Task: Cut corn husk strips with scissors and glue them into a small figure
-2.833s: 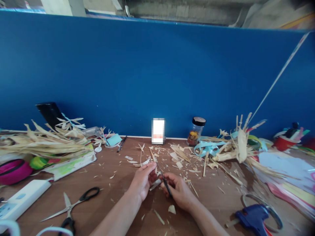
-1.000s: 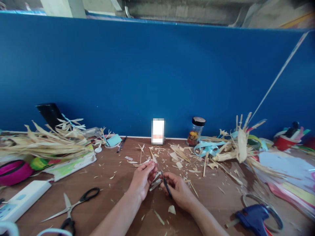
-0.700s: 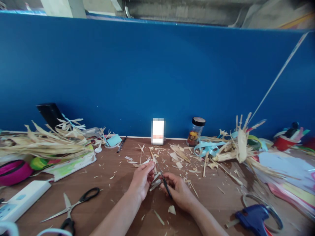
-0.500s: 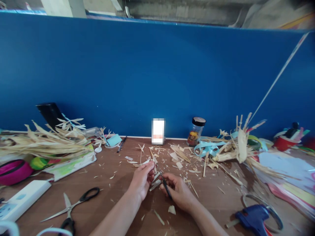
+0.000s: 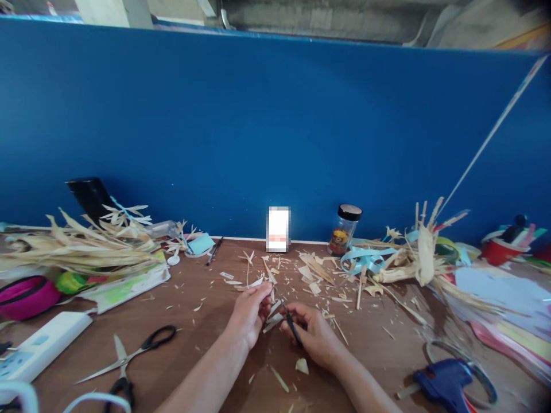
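My left hand [image 5: 252,307] is closed, thumb and fingertips pinching a thin, pale strip of dried corn husk [image 5: 272,292]. Beside it on the right, my right hand [image 5: 312,331] is wrapped round a small pair of scissors with black handles [image 5: 294,329]. Their narrow blades point up and left, close to the strip at my left fingertips; whether they touch it is too small to tell. Pale husk pieces [image 5: 272,322] lie on the brown table [image 5: 206,338] between and beneath both hands. The fingers of my right hand partly hide the handles.
Larger open scissors [image 5: 124,360] and a white power strip [image 5: 43,347] lie at left, below a husk pile [image 5: 81,246]. A lidded jar [image 5: 342,232] and a lit, blurred-out screen [image 5: 278,229] stand at the blue partition [image 5: 275,126]. A blue glue gun [image 5: 445,381] lies at right.
The whole view has shifted very slightly to the right. Both hands keep almost the same pose, with the husk strip and the scissors still held.
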The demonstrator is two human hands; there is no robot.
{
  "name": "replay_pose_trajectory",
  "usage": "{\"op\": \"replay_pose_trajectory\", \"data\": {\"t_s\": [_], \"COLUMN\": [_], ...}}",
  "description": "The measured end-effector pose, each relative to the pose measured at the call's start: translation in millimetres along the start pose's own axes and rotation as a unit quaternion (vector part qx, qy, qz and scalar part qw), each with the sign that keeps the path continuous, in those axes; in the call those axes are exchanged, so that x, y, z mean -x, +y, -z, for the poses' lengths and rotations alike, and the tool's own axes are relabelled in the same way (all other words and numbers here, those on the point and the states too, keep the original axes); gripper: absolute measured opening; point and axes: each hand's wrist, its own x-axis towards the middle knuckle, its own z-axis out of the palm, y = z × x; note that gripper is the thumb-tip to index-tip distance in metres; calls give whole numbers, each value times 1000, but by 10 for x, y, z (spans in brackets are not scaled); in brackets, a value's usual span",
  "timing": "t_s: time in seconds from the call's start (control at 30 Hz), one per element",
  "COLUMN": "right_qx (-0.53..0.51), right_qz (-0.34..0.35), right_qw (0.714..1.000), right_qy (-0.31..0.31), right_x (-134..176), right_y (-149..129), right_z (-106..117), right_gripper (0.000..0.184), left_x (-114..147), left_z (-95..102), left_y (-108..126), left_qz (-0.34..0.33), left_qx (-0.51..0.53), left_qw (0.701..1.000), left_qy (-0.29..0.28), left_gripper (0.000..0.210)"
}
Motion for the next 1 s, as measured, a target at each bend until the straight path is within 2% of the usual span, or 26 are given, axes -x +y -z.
{"op": "replay_pose_trajectory", "data": {"t_s": [0.13,1.0], "right_qx": [-19,-17], "right_qz": [-17,-21], "right_qw": [1000,1000], "right_qy": [1,-4], "right_x": [-1,2], "right_y": [-13,-47], "right_z": [-12,-7], "right_gripper": [22,24], "left_x": [-3,-11], "left_z": [-2,9], "left_y": [-2,-8], "left_qz": [5,-3], "left_qx": [0,-19], "left_qw": [1000,1000], "left_qy": [7,13], "left_gripper": [11,15]}}
